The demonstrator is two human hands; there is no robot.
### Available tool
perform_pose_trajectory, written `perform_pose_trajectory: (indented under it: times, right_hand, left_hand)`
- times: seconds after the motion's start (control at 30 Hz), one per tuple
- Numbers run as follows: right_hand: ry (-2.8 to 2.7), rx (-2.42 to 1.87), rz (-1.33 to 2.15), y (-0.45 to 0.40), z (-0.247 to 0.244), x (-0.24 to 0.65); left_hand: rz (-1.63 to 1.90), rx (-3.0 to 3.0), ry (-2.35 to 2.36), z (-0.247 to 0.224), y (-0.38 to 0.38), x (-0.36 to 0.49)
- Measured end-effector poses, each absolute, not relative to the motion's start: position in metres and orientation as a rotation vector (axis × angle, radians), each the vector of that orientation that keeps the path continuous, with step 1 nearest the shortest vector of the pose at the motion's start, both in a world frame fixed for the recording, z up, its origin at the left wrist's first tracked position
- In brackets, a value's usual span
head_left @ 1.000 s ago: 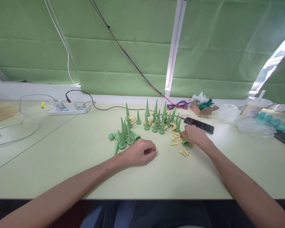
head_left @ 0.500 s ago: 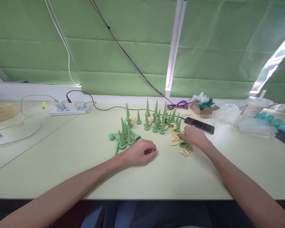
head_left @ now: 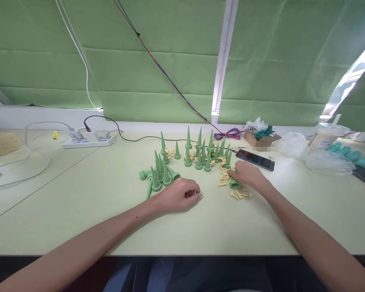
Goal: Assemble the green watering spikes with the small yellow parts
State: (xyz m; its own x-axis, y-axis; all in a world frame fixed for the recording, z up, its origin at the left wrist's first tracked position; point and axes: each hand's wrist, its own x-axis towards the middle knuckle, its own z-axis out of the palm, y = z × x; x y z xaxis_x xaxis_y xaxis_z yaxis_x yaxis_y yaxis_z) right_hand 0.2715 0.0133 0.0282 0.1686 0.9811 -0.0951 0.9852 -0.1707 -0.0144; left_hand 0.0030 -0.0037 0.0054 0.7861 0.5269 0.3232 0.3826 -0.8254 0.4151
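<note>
My left hand (head_left: 182,195) rests on the table with its fingers loosely curled and the thumb near the fingertips; nothing shows in it. Beside it is a group of green plastic cones (head_left: 156,181), several upright and others on their sides. My right hand (head_left: 248,173) is closed over a green cone (head_left: 235,184) that lies tilted, its hollow base facing me; the fingers partly hide it. Small yellow plastic pieces (head_left: 237,194) lie scattered around that cone. More upright green cones (head_left: 207,164) stand between and beyond my hands, with yellow pieces among them.
A black phone (head_left: 255,159) lies beyond my right hand. Behind it is a small cardboard box (head_left: 260,140). To the right are plastic bags (head_left: 330,163), a drink cup (head_left: 322,138) and teal pieces (head_left: 353,155). A power strip (head_left: 89,142) with cables sits at the left back.
The cone under my right hand has tilted slightly, and a yellow piece now shows to the right of its base. My left hand stays put.
</note>
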Motion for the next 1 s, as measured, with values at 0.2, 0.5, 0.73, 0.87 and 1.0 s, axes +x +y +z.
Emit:
perform_pose_trajectory:
  times: [0.2, 0.5, 0.73, 0.87, 1.0]
  right_hand:
    - [1.989, 2.374, -0.115, 0.0128, 0.0281, 0.2722]
    - [1.959, 2.449, -0.128, 0.0154, 0.0283, 0.2708]
    - [1.963, 2.468, -0.093, 0.0119, 0.0277, 0.2684]
    - [1.959, 2.407, -0.116, 0.0101, 0.0304, 0.2669]
    - [1.964, 2.382, -0.134, 0.0097, 0.0309, 0.2664]
  left_hand:
    - [0.617, 2.652, 0.699, 0.0062, -0.0035, 0.0032]
    - [0.623, 2.656, 0.689, 0.0069, -0.0038, 0.0030]
    - [0.633, 2.657, 0.676, 0.0075, -0.0037, 0.0038]
    - [0.629, 2.650, 0.692, 0.0071, -0.0036, 0.0037]
    - [0.618, 2.655, 0.702, 0.0065, -0.0031, 0.0036]
